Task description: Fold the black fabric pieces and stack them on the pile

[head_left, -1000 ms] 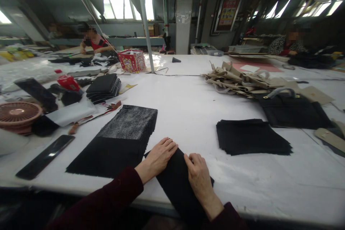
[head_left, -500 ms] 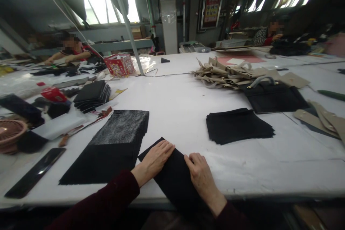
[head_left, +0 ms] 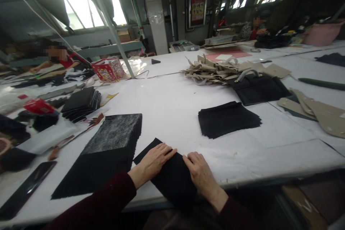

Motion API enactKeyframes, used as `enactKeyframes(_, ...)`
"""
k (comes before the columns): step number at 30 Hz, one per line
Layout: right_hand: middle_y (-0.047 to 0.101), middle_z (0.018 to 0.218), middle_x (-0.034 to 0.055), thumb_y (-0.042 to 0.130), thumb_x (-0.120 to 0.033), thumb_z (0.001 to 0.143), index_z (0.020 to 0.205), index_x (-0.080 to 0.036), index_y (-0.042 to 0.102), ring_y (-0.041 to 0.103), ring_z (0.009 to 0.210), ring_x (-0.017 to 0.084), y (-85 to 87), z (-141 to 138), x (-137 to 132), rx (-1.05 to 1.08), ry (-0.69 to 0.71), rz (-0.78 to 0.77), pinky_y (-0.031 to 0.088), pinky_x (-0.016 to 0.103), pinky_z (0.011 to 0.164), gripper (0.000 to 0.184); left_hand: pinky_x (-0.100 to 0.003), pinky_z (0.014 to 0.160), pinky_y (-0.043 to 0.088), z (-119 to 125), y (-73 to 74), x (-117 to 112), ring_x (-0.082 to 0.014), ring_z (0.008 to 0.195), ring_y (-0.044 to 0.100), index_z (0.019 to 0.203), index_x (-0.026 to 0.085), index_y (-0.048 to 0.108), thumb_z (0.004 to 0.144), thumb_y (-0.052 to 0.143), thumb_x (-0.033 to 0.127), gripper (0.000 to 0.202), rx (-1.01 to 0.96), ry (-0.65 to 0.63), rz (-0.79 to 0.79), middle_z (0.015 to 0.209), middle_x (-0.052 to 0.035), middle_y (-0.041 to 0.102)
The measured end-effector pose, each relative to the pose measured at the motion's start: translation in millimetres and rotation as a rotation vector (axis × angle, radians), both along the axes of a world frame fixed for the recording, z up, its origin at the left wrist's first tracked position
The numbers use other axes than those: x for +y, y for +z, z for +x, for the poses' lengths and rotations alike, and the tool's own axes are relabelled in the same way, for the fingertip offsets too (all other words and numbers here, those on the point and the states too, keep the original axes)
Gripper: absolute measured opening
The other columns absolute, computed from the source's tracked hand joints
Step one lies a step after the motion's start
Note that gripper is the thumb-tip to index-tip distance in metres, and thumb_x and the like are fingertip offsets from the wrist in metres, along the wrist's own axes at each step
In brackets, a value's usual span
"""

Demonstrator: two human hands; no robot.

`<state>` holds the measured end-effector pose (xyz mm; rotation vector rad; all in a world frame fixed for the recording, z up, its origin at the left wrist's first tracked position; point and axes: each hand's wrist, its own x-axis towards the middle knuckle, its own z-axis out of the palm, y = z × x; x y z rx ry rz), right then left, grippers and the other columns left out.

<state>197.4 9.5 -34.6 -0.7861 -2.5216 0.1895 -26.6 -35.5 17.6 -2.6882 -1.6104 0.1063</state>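
A piece of black fabric (head_left: 172,181) lies at the table's front edge, its near end hanging over the side. My left hand (head_left: 155,160) rests palm-down across its upper part, fingers stretched towards the far edge. At the right edge of the piece, my right hand (head_left: 201,172) has its fingers curled, with the thumb and fingertips closed on the cloth. Just left of them is a stack of black fabric pieces (head_left: 99,169), the top one with a grey fuzzy upper half. Farther right sits another small black fabric stack (head_left: 229,119).
Beige straps and panels (head_left: 212,70) are heaped behind, beside a black handbag panel (head_left: 260,90) with a grey handle. Beige pieces (head_left: 323,111) lie far right. A phone (head_left: 29,187), red-and-white box (head_left: 107,70) and dark folded pieces (head_left: 82,102) are left. Two people (head_left: 60,57) work farther back.
The camera view has turned to the right, so the table's things appear farther left. Both hands stay on the black fabric, with the left fingers slightly farther along its far edge.
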Motion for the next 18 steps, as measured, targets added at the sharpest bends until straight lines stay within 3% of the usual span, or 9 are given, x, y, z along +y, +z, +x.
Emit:
enactKeyframes(4, 0.055, 0.091, 0.0065, 0.048, -0.004, 0.088, 0.117, -0.015, 0.059, 0.046, 0.086, 0.021, 1.1, 6, -1, -0.019, 0.010, 0.004, 0.039, 0.033, 0.076, 0.032, -0.040, 0.109, 0.034, 8, -1.0, 0, -0.0210, 0.110, 0.052, 0.148, 0.028, 0.029, 0.081, 0.047, 0.002, 0.074, 0.036, 0.014, 0.006, 0.114, -0.0057, 0.055)
enactKeyframes(8, 0.055, 0.093, 0.0068, 0.049, -0.005, 0.088, 0.117, -0.015, 0.059, 0.047, 0.088, 0.021, 3.1, 13, -2, -0.043, 0.018, -0.015, 0.039, 0.034, 0.078, 0.032, -0.042, 0.113, 0.029, 13, -0.1, 0, -0.0218, 0.110, 0.052, 0.147, 0.026, 0.032, 0.082, 0.049, 0.004, 0.071, 0.080, 0.008, 0.018, 0.113, -0.0066, 0.055)
enactKeyframes(11, 0.056, 0.095, 0.0069, 0.051, -0.005, 0.088, 0.117, -0.015, 0.058, 0.047, 0.089, 0.021, 4.9, 17, -4, -0.059, 0.023, -0.024, 0.039, 0.034, 0.080, 0.031, -0.042, 0.114, 0.026, 15, 1.1, 1, -0.0216, 0.118, 0.049, 0.145, 0.025, 0.035, 0.084, 0.048, 0.005, 0.065, 0.064, -0.028, 0.021, 0.123, -0.0074, 0.054)
enactKeyframes(14, 0.056, 0.095, 0.0069, 0.051, -0.006, 0.089, 0.115, -0.015, 0.059, 0.047, 0.088, 0.020, 5.2, 22, -5, -0.055, 0.022, -0.018, 0.039, 0.034, 0.080, 0.029, -0.038, 0.110, 0.033, 19, -0.5, 1, -0.0213, 0.121, 0.047, 0.142, 0.023, 0.038, 0.088, 0.045, 0.007, 0.057, 0.021, -0.041, 0.006, 0.131, -0.0074, 0.052)
enactKeyframes(18, 0.055, 0.093, 0.0068, 0.052, -0.006, 0.088, 0.115, -0.014, 0.059, 0.047, 0.087, 0.021, 3.9, 27, -6, -0.047, 0.015, 0.003, 0.039, 0.034, 0.079, 0.029, -0.034, 0.099, 0.042, 25, -2.5, -1, -0.0203, 0.110, 0.054, 0.144, 0.023, 0.036, 0.090, 0.042, 0.007, 0.057, -0.003, -0.006, -0.043, 0.119, -0.0072, 0.057)
